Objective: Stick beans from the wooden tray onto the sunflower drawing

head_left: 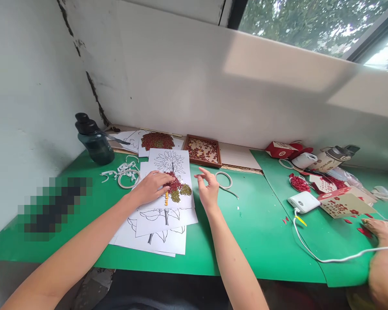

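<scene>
Two bare hands in play here, and one bean picture between them: one patch of red beans (pixel 173 183), two clusters of green beans (pixel 175 196) and one short column of yellow kernels (pixel 166 199), all on the top flower drawing (pixel 155 160), with more line drawings (pixel 160 249) fanned out beneath. The left hand (pixel 151 187) is right in there, fingers reaching out loosely together, thumb apart, tips at the red patch; whether a bean sits under them, I can't tell. And the right hand (pixel 208 187), just beside the sheet, has its fingers curved and parted, with the red beans off to its left. Up behind, one wooden tray (pixel 220 158) of scattered beans, and next to it one sheet heaped with red and green ones (pixel 157 142). Two pale rolls (pixel 231 177) flank the drawings, one dark bottle (pixel 98 148) stands at the left, one white power bank (pixel 303 202) lies at the right with its cable, and another person's arm (pixel 386 258) enters at the right edge. All this on a green tabletop (pixel 261 232), against a pale wall (pixel 171 86) cracked at the left, leaves showing through the window (pixel 297 26)
</scene>
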A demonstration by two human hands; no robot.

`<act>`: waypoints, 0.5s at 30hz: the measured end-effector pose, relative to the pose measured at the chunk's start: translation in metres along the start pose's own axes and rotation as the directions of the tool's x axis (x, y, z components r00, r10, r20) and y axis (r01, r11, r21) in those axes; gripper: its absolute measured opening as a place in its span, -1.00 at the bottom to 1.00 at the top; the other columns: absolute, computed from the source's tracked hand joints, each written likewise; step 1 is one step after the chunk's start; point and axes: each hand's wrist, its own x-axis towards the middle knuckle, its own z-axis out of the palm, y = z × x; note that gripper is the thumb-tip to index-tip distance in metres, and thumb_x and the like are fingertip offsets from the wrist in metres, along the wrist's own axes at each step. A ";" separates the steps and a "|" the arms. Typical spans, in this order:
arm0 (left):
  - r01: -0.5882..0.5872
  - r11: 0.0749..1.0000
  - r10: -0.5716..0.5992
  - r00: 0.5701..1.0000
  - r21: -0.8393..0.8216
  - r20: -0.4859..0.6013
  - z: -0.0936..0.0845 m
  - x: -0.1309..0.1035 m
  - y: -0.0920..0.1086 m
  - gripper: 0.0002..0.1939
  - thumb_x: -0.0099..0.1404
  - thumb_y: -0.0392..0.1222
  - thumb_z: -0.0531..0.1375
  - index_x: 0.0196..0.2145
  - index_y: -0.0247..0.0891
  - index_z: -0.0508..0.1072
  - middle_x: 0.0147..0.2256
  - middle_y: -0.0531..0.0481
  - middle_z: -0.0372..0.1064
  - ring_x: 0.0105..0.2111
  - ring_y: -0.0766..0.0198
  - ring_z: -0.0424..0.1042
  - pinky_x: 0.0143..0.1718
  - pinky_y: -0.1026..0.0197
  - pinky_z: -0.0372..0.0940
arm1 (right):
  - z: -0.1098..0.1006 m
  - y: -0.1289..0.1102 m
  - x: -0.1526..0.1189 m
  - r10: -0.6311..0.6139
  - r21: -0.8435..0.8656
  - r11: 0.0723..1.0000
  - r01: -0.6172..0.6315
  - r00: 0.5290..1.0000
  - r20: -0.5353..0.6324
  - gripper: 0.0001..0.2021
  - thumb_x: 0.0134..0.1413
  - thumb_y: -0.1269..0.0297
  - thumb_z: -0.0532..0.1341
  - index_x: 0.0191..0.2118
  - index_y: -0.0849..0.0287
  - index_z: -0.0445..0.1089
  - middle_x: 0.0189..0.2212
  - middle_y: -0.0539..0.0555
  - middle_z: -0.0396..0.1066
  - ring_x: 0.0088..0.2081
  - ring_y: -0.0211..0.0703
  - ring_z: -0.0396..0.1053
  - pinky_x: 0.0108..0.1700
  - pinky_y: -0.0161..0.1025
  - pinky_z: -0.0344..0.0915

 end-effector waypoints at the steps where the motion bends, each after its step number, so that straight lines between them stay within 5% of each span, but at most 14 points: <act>1: -0.006 1.000 0.006 1.000 0.010 -0.001 0.000 0.000 0.001 -0.64 0.60 -0.12 0.08 0.22 -0.11 0.52 0.26 -0.09 0.47 0.26 -0.01 0.43 0.30 -0.26 0.25 | 0.002 -0.001 -0.001 0.001 -0.004 1.000 0.000 1.000 0.029 -0.62 0.31 0.25 0.19 0.18 0.08 0.53 -0.24 0.11 0.67 -0.02 0.09 0.51 0.09 0.05 0.41; 7: -0.082 0.996 0.082 0.997 0.032 0.012 0.004 0.000 0.012 -0.57 0.59 -0.10 0.12 0.35 -0.06 0.40 0.33 -0.11 0.38 0.33 -0.04 0.34 0.34 -0.26 0.24 | 0.013 -0.003 -0.007 -0.024 -0.008 1.000 0.026 0.978 0.206 -0.68 0.28 0.34 0.20 0.04 0.07 0.63 -0.14 0.16 0.63 0.02 0.07 0.50 0.11 0.03 0.44; 15: -0.090 0.996 0.090 0.995 0.015 0.049 0.011 0.000 0.014 -0.61 0.60 -0.02 0.11 0.28 -0.04 0.50 0.34 -0.10 0.36 0.34 -0.07 0.32 0.35 -0.27 0.24 | 0.019 0.002 -0.011 -0.015 -0.034 0.999 0.026 0.957 0.291 -0.68 0.26 0.43 0.21 0.00 0.05 0.64 -0.11 0.13 0.63 0.03 0.03 0.50 0.13 0.01 0.46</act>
